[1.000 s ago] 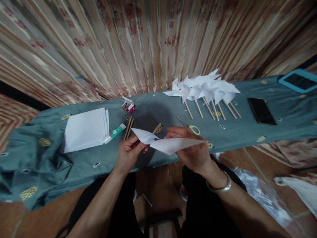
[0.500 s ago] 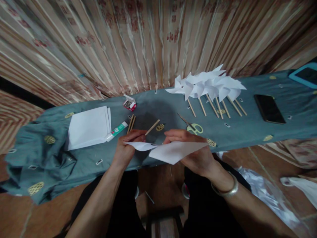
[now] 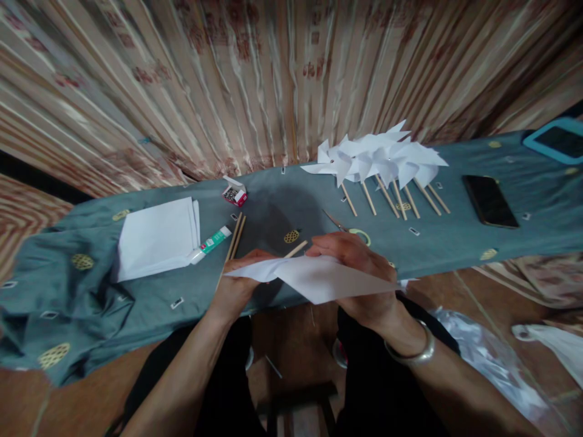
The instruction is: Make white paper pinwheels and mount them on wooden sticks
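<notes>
We gripped one folded paper sheet [image 3: 319, 276] in left hand [image 3: 237, 285] and right hand [image 3: 364, 285]; finished pinwheels [image 3: 378, 159] lay done, paper stack [image 3: 157, 238] left.

The folded sheet [image 3: 328, 279] is thin matt white paper, and the stick [image 3: 296, 249] by it is pale bare wood. A soft grey-blue cloth [image 3: 282, 206] with woven gold motifs covers the surface, wrinkled at its left end. The pinwheels [image 3: 378, 161] pair matt paper with wooden sticks. The phone [image 3: 489, 200] looks glossy black, the bangle [image 3: 412, 352] polished metal.
</notes>
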Action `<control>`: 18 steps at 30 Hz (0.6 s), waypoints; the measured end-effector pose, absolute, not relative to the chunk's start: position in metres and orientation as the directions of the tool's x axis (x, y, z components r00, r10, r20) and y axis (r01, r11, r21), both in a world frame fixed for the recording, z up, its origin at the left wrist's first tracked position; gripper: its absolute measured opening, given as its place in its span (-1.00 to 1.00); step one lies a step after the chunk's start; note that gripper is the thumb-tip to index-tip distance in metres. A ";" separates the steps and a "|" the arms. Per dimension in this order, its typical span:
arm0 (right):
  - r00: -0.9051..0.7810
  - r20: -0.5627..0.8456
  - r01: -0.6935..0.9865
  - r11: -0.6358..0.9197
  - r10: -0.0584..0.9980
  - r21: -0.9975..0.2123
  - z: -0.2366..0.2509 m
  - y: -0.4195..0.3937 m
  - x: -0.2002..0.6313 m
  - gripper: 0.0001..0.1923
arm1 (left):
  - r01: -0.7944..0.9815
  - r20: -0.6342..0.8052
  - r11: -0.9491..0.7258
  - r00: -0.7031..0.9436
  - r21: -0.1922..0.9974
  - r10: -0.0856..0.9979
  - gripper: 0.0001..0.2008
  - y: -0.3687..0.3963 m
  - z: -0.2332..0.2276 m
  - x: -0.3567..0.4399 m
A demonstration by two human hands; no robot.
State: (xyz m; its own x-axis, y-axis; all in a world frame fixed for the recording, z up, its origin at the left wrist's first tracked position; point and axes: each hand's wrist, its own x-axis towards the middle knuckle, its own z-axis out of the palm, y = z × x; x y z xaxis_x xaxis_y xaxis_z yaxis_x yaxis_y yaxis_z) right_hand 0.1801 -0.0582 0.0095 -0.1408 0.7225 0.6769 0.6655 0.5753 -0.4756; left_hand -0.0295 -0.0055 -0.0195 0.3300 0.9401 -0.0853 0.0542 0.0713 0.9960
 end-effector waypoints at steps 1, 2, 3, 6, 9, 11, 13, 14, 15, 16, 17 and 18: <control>-0.142 0.677 0.666 0.576 0.722 -0.474 0.009 -0.058 0.180 -0.62 | 0.050 -0.080 0.067 0.332 0.996 0.940 -0.92 -0.006 -0.020 -0.029; -0.144 0.675 0.665 0.576 0.724 -0.475 0.008 -0.058 0.179 -0.62 | 0.038 -0.070 0.060 0.334 0.997 0.940 -0.93 -0.006 -0.021 -0.029; -0.144 0.673 0.665 0.575 0.726 -0.478 0.008 -0.058 0.179 -0.62 | 0.019 -0.056 0.052 0.333 0.998 0.941 -0.93 -0.006 -0.023 -0.029; -0.138 0.660 0.666 0.563 0.738 -0.490 0.008 -0.058 0.179 -0.63 | -0.018 -0.043 0.052 0.328 0.998 0.944 -0.95 -0.007 -0.027 -0.029; -0.134 0.654 0.661 0.559 0.744 -0.500 0.008 -0.058 0.179 -0.66 | -0.012 -0.071 0.079 0.324 0.997 0.944 -0.95 -0.007 -0.030 -0.027; -0.129 0.652 0.657 0.557 0.747 -0.508 0.008 -0.058 0.179 -0.67 | -0.004 -0.085 0.091 0.326 0.996 0.942 -0.93 -0.008 -0.031 -0.027; -0.123 0.642 0.664 0.544 0.756 -0.513 0.006 -0.058 0.180 -0.66 | 0.009 -0.098 0.101 0.332 0.995 0.938 -0.91 -0.008 -0.032 -0.027; -0.122 0.633 0.669 0.535 0.764 -0.516 0.006 -0.058 0.180 -0.66 | 0.010 -0.102 0.104 0.332 0.994 0.938 -0.90 -0.008 -0.033 -0.027; -0.122 0.624 0.675 0.525 0.772 -0.519 0.005 -0.058 0.180 -0.67 | 0.008 -0.105 0.109 0.330 0.994 0.938 -0.89 -0.008 -0.034 -0.027; -0.122 0.617 0.680 0.518 0.777 -0.518 0.005 -0.058 0.180 -0.68 | 0.006 -0.109 0.114 0.329 0.994 0.938 -0.87 -0.008 -0.034 -0.027; -0.122 0.614 0.684 0.514 0.779 -0.517 0.005 -0.058 0.180 -0.69 | 0.005 -0.112 0.118 0.328 0.993 0.938 -0.86 -0.009 -0.035 -0.027; -0.121 0.614 0.688 0.512 0.780 -0.515 0.005 -0.057 0.180 -0.70 | 0.006 -0.116 0.121 0.327 0.993 0.938 -0.86 -0.009 -0.036 -0.027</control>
